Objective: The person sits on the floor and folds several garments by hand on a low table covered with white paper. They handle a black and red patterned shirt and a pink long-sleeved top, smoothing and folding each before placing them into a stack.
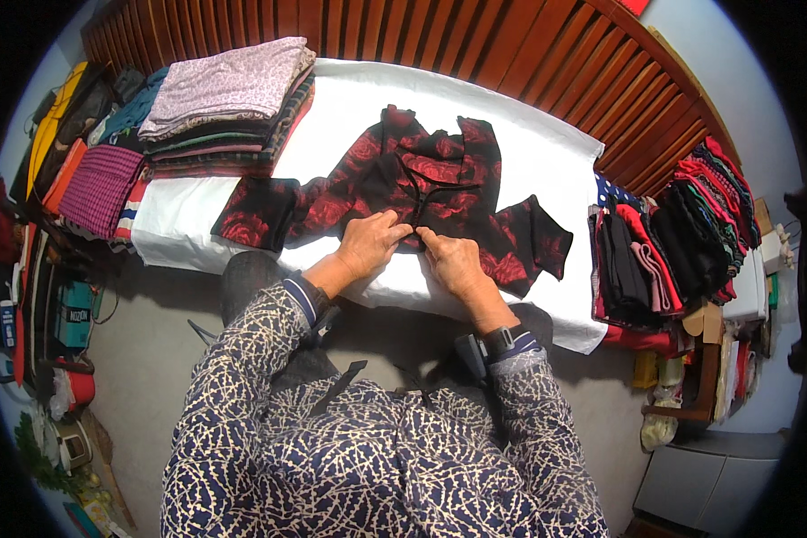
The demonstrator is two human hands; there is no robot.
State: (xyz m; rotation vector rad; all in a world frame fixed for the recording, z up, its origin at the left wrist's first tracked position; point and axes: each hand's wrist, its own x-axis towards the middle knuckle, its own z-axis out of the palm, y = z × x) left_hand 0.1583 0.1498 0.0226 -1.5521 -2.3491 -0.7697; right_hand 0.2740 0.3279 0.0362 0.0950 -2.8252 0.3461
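Note:
A black garment with red roses (pixel 467 165) lies spread on a white cloth (pixel 545 144), its long sleeves out to both sides. Dark trim runs down from its neckline to the front edge nearest me. At that edge my left hand (pixel 375 243) grips the fabric between thumb and fingers. Close beside it, my right hand (pixel 452 259) pinches the same edge with thumb and forefinger. The fingertips of the two hands almost meet at the trim. Fingers hide the exact bit of fabric held.
Folded fabrics (pixel 222 94) are piled at the left, beside a purple checked cloth (pixel 101 188). At the right stand rows of folded clothes (pixel 689 235). A slatted wooden headboard or panel (pixel 444 33) borders the far side. A teal box (pixel 74 315) stands low at the left.

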